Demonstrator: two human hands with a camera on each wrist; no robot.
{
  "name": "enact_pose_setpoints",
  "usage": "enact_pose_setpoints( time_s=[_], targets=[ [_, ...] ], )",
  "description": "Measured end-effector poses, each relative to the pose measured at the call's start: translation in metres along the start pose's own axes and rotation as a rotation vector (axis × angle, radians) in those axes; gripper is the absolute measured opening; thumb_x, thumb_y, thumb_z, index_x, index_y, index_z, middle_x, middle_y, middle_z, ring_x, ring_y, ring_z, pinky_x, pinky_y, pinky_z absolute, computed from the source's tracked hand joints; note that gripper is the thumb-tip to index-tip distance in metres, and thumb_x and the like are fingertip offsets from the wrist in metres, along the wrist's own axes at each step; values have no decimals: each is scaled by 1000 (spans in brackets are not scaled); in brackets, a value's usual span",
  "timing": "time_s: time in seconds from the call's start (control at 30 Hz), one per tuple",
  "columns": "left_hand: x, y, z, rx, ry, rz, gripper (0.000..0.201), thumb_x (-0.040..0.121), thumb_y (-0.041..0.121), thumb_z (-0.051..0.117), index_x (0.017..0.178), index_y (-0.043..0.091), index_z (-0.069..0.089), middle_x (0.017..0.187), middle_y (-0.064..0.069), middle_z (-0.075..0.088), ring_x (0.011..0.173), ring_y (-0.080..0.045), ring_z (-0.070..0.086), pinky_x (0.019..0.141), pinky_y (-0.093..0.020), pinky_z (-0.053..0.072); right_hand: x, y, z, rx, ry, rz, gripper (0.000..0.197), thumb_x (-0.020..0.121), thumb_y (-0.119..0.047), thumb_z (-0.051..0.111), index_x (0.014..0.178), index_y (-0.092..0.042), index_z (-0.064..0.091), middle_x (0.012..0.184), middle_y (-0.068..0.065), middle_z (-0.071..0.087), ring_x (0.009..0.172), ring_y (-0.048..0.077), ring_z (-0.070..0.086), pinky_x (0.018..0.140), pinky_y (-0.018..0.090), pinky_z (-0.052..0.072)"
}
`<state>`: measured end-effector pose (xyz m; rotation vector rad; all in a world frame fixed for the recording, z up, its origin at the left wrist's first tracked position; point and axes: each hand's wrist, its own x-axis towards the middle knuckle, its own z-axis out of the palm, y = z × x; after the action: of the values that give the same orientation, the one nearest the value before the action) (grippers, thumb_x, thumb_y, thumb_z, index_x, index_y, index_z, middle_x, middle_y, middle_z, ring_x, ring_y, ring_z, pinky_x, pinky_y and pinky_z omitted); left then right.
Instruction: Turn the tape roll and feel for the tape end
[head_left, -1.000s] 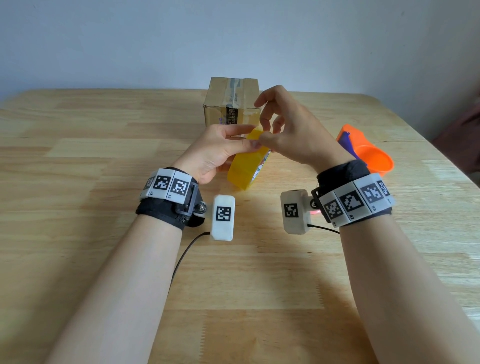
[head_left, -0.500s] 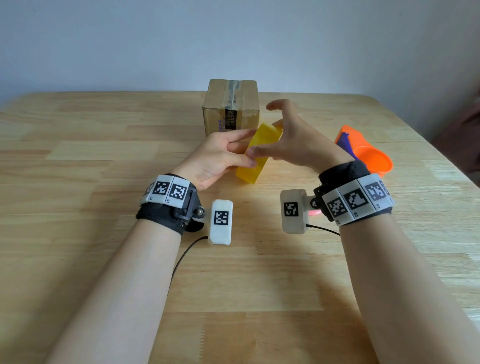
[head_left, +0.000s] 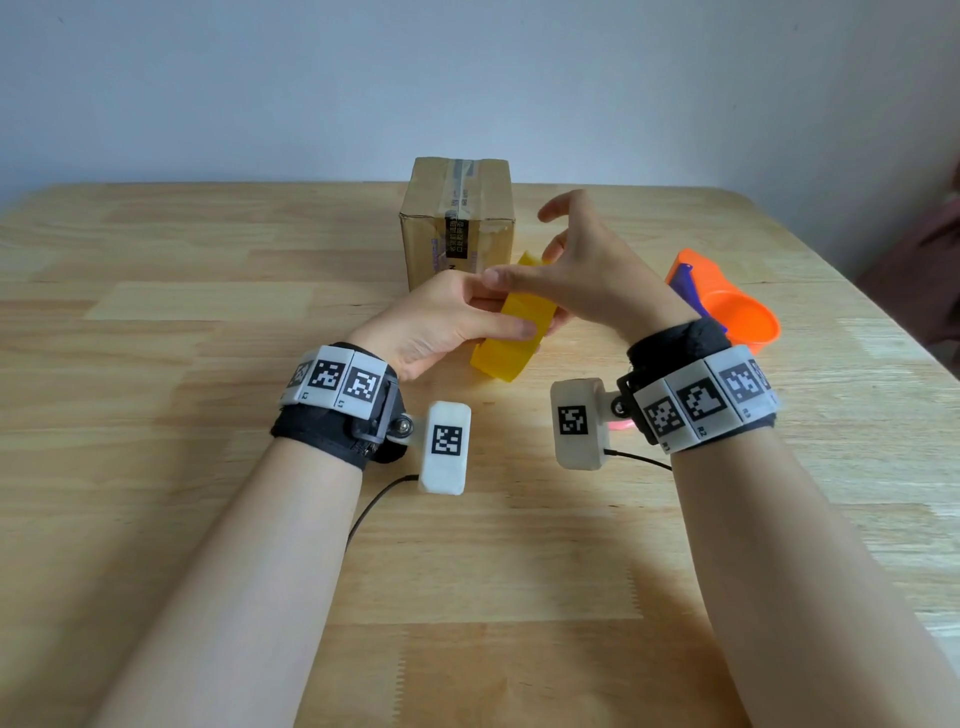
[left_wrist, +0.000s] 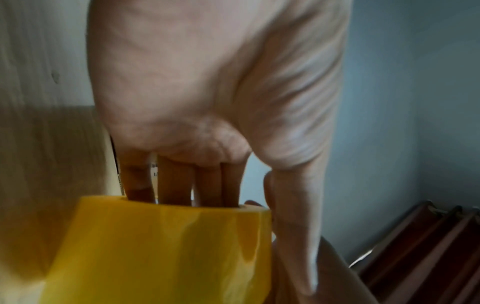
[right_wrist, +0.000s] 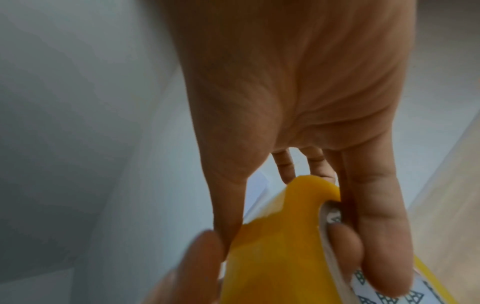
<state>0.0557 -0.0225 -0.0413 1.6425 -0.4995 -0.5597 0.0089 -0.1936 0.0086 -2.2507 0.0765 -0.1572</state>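
yellow roll (head_left: 511, 332): glossy, translucent tape
box (head_left: 457, 221): matt cardboard, taped
table (head_left: 156, 291): smooth pale wood
cup (head_left: 727, 306): shiny orange plastic

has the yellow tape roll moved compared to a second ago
Yes. Both hands hold the yellow tape roll, and against the cardboard box it now sits lower and further right, nearer the person, its top no longer overlapping the box's front.

Tilted yellow box (head_left: 511, 332) held between both hands.

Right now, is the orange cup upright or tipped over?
Tipped. The orange cup lies on its side on the table, right of the cardboard box, its round mouth facing the camera. Whether anything is inside cannot be told.
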Motion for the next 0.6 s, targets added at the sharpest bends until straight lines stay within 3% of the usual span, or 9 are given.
enact_pose_setpoints(
  time_s=[0.1,0.2,0.3,0.4,0.6],
  targets=[
    [-3,3,4,78,3,-14,41,80,1,83,119,8,73,110,-9,80,109,-26,74,105,-45,54,2,0,1,-89,-32,-18,81,77,-49,86,134,-18,38,111,5,54,51,21,71,45,29,59],
    [-3,3,8,144,10,-31,55,65,12,92,117,7,75,111,-12,80,111,-30,73,107,-50,51,4,3,0,-141,-39,-36,78,77,-47,86,131,-19,38,102,-1,48,52,17,66,36,17,45],
    [-1,3,9,148,41,-35,70,49,27,95,115,10,78,114,-19,77,116,-39,69,111,-58,46,6,5,1,-152,-8,-109,79,76,-45,88,129,-17,37,89,-7,45,57,15,59,36,15,44],
    [0,2,9,140,67,-31,72,44,29,96,112,12,79,116,-23,75,117,-42,67,110,-59,45,6,6,3,-174,28,-159,79,76,-45,88,128,-13,38,83,-8,43,61,10,47,38,10,39],
    [1,2,11,162,88,-22,64,40,31,96,101,19,81,108,-17,78,108,-37,72,106,-54,50,11,10,5,-180,50,-175,78,75,-42,87,123,-9,36,76,-6,43,60,12,40,46,20,35]
  ],
)
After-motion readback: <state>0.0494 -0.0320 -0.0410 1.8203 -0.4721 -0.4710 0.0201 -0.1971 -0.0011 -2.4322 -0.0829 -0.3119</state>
